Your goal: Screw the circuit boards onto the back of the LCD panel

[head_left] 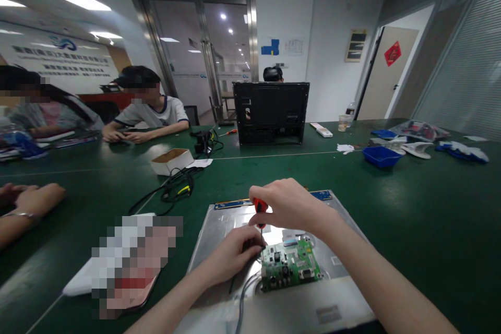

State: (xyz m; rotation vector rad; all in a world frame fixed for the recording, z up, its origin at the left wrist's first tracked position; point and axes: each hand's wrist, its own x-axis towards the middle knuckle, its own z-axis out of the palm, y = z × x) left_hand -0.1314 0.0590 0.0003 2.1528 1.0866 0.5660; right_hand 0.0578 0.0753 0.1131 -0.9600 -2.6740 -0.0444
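My right hand (291, 204) is wrapped round the red-and-black handle of a screwdriver (260, 207), which stands upright with its shaft pointing down. The tip is at the far left corner of a green circuit board (289, 266). My left hand (237, 251) is beside that corner, fingers curled in near the shaft; what they pinch, if anything, is hidden. The board lies on the silver metal back of a flat display panel (211, 240), which has a narrow blue circuit strip (230, 204) along its far edge. Grey cables (241, 297) run from the board's left side toward me.
Left of the panel lie a blurred-out phone-like object (136, 282), black cables (172, 193) and an open box (172, 160). A black monitor housing (272, 113) stands ahead. A blue tray (381, 156) is at right. Other people sit at left; a co-worker's hands (35, 203) rest nearby.
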